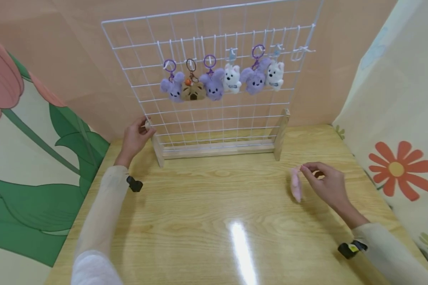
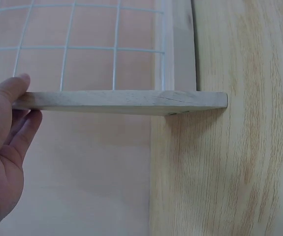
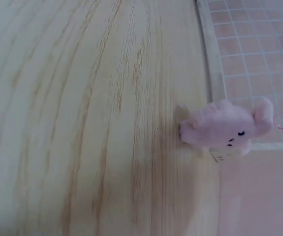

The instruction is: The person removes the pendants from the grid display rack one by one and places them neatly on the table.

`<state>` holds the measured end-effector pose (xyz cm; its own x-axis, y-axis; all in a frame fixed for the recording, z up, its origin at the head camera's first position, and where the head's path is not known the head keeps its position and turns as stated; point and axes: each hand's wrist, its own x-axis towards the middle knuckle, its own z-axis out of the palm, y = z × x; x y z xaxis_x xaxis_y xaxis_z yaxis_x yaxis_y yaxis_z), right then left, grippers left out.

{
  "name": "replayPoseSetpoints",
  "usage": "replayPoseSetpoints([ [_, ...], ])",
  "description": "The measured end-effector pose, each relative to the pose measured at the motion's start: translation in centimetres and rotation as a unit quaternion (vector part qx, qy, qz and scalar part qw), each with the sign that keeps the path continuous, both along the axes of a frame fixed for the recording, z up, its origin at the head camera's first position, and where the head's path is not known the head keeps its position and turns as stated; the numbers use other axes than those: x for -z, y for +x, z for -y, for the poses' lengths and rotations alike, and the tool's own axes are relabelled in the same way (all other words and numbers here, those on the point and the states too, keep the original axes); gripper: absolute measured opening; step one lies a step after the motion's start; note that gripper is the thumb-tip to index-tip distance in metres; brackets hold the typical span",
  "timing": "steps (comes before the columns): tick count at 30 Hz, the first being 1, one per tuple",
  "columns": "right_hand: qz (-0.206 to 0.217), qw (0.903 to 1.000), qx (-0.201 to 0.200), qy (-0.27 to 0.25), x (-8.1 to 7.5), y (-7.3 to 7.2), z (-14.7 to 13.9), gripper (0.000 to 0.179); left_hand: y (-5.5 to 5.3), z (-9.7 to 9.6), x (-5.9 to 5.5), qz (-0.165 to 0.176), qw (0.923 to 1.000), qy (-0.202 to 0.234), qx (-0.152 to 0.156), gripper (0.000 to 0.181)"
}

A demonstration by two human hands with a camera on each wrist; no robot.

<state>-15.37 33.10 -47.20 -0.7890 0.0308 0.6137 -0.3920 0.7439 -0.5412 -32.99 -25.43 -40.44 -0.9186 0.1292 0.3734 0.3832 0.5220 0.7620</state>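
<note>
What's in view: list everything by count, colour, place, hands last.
Wire grid: 1, white, at back
Wooden stand: 1, light wood, under grid
Hooks: several, white, across grid
Purple plushes: 3, purple, first, third, fifth from left
Brown plush: 1, brown, second
White plushes: 2, white, fourth, sixth
Key rings: 4, three purple, one brown, above plushes
Pink plush: 1, pink, right, before stand
Table: 1, light wood, beneath
Backdrop: 1, peach, behind
Flower panels: 2, multicoloured, both sides
Wrist devices: 2, black, at wrists
Sleeves: 2, pale, on forearms
Left hand: 1, bare, gripping stand
Right hand: 1, bare, holding pink plush
</note>
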Motion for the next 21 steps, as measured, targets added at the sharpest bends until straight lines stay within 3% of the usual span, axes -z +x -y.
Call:
replayPoseSetpoints([
  [21, 0.039, 0.9991, -0.016, 0.009, 1.7, -3.0, 1.5, 0.01, 0.1, 0.2, 0.0, 0.003, 0.9999, -0.011, -0.001, 0.05],
])
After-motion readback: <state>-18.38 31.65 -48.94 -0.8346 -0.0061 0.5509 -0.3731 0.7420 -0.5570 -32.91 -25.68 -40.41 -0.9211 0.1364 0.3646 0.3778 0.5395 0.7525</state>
